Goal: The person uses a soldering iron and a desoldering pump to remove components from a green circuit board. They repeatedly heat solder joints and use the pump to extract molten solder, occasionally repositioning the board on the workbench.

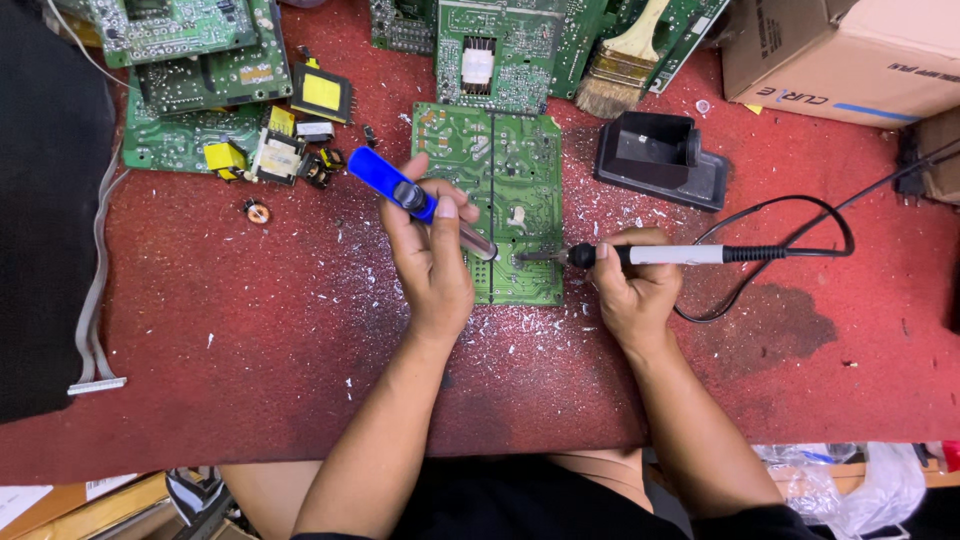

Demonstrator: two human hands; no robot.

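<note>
Left hand [432,262]: fingers wrapped around a blue desoldering pump [415,198], its metal tip angled down onto the green circuit board [495,200].
Right hand [628,285]: fingers closed around a soldering iron [650,254], held nearly level, its tip meeting the board just beside the pump's tip.
Circuit board: lies flat, solder side up, mid-bench, between the two hands.
Iron's cable [790,225]: black, loops away to the right across the bench.
Bench [250,330]: red, worn surface, strewn with pale flecks.
Behind the board: black iron stand [660,158], paintbrush [625,60], more green boards [200,60].
Left of the board: loose yellow-taped transformers [320,92].
Far right: cardboard box [850,50].
</note>
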